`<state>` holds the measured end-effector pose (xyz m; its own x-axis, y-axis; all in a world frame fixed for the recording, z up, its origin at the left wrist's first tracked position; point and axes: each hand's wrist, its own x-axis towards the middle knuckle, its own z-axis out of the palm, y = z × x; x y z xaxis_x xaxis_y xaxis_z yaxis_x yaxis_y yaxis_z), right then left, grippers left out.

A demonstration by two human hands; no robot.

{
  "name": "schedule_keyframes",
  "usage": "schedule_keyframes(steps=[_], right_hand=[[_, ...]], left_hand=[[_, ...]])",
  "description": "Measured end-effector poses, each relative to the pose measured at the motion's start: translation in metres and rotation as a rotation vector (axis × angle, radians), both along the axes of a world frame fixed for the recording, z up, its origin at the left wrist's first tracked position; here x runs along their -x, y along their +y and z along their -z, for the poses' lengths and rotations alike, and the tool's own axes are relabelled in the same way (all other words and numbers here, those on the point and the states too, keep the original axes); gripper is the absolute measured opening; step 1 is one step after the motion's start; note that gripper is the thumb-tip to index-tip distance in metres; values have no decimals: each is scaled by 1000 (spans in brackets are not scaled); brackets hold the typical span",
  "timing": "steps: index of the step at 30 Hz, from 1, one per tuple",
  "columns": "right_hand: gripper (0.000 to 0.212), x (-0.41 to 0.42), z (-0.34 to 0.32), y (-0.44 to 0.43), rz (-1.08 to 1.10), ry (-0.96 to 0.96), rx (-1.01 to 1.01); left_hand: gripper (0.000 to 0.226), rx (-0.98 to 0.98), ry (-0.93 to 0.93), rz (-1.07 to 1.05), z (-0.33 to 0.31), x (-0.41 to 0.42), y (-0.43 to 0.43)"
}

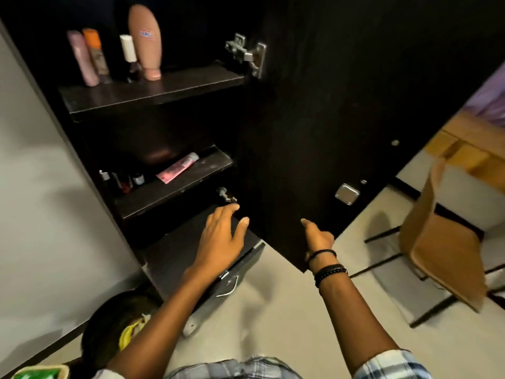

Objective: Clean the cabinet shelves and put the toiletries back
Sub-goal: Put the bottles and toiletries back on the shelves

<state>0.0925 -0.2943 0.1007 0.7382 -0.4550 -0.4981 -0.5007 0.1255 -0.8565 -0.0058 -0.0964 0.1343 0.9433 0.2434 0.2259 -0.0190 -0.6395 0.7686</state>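
Observation:
A dark cabinet stands open. Its upper shelf (164, 88) holds a tall beige bottle (144, 39), a pink tube (82, 58), an orange-capped tube (97, 56) and a small white-capped bottle (129, 54). On the middle shelf (191, 181) lie a pink tube (177, 168) and several small dark bottles (125, 181). My left hand (221, 236) reaches over the bottom shelf with fingers apart, holding nothing. My right hand (318, 237) grips the lower edge of the open cabinet door (328, 119); its fingers are hidden behind the door.
A dark bin (109, 321) with yellow waste sits on the floor at lower left, beside a green pack (38, 374). A wooden chair (448, 250) on black legs stands at right, near a wooden desk (470, 151). A grey wall runs along the left.

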Motion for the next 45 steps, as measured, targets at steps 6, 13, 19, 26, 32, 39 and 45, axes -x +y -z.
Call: schedule_keyframes(steps=[6, 13, 19, 26, 32, 39, 45], right_hand=[[82, -3, -24, -66, 46, -120, 46], [60, 24, -24, -76, -220, -220, 291], [31, 67, -20, -63, -244, -367, 548], [25, 128, -17, -14, -426, -517, 619], [23, 165, -15, 79, -701, -660, 674], [22, 165, -19, 218, -826, -733, 792], [29, 147, -25, 257, -847, -628, 858]], left_hand=[[41, -7, 17, 32, -8, 6, -45], [43, -11, 40, 9, 6, 37, -84], [45, 2, 99, -55, 23, 65, -67], [37, 31, 71, -116, 26, 80, -17], [34, 109, 48, -115, 31, 113, 45], [41, 121, 94, -219, 34, 163, 160], [42, 130, 121, -271, 41, 191, 222]])
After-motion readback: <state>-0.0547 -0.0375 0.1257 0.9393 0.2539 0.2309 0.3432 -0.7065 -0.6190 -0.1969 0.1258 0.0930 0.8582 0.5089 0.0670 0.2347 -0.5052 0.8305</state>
